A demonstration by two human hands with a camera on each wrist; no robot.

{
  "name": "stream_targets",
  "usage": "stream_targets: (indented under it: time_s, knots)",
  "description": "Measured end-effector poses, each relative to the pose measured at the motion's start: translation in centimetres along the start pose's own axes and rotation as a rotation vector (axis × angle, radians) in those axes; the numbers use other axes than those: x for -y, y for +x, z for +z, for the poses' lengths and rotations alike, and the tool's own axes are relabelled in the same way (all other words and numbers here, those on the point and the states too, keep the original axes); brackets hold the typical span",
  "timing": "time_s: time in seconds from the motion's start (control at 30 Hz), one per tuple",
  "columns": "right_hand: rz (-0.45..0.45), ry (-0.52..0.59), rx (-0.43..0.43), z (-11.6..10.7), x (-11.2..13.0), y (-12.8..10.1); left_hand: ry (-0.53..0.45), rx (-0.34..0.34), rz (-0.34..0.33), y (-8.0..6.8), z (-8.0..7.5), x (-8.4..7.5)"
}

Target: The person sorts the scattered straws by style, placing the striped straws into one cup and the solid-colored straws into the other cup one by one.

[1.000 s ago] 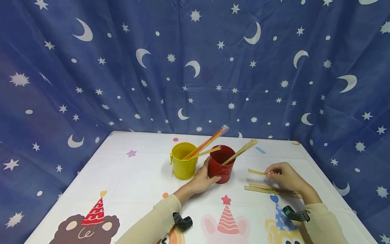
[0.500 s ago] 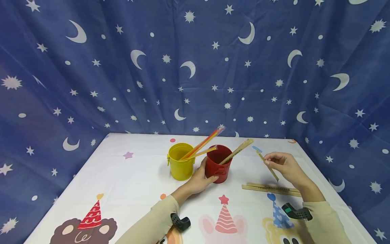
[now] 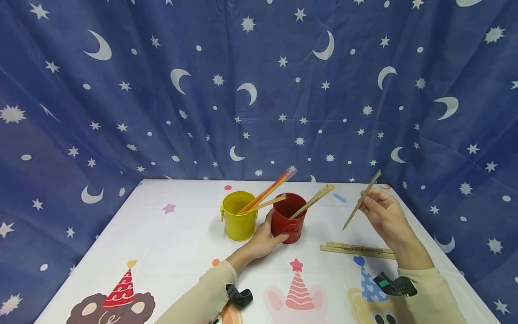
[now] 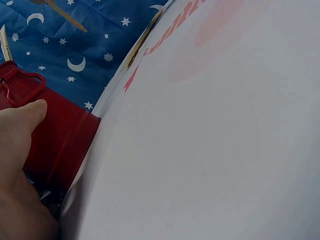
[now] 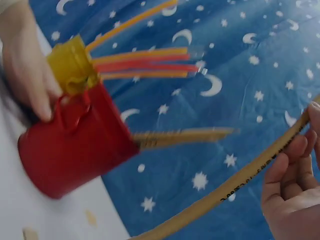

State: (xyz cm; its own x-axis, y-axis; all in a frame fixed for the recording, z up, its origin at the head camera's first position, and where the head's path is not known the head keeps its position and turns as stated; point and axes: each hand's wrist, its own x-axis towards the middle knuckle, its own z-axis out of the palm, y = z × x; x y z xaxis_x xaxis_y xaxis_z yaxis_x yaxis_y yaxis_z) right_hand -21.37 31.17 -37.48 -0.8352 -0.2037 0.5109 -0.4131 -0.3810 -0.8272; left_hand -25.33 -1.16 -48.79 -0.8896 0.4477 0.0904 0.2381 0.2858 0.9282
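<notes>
My left hand [image 3: 265, 238] grips the side of a red bucket [image 3: 288, 217] on the table; its thumb [image 4: 30, 111] presses the red wall [image 4: 57, 145]. One wrapped wooden chopstick [image 3: 312, 201] leans out of that bucket. My right hand [image 3: 380, 211] is raised to the right of it and pinches another wrapped chopstick [image 3: 361, 200] held tilted in the air, also seen as a tan stick [image 5: 225, 190] in the right wrist view. A yellow bucket [image 3: 238, 215] with coloured straws [image 3: 269, 191] stands just left of the red one.
Two more wrapped chopsticks [image 3: 356, 250] lie flat on the white printed tablecloth [image 3: 170, 243] below my right hand. A blue curtain with stars and moons [image 3: 259, 90] hangs behind and around the table. Black wrist mounts [image 3: 238, 296] sit on both sleeves.
My right hand lifted one chopstick off the table, raised it and swung it upright and tilted. The left hand stayed on the red bucket.
</notes>
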Motion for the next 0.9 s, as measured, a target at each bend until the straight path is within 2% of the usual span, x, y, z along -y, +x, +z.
stream_targets:
  time_s: [0.17,0.4,0.53,0.7,0.9]
  knots:
    - [-0.073,0.190,0.030,1.5,0.8,1.1,0.007,-0.017,0.018,0.1,-0.2,0.2]
    - [-0.092,0.435,0.092,3.2,1.3,2.6,0.008,-0.011,0.008,0.2,-0.2,0.5]
    - [-0.085,0.555,0.066,4.2,1.1,3.2,0.008,-0.009,0.004,0.1,-0.1,0.5]
    - [-0.046,0.658,-0.009,5.1,0.5,3.3,0.002,-0.010,0.012,0.1,0.0,0.4]
    - [-0.052,0.671,-0.025,5.3,-0.4,3.2,0.012,-0.007,0.011,0.1,0.0,0.3]
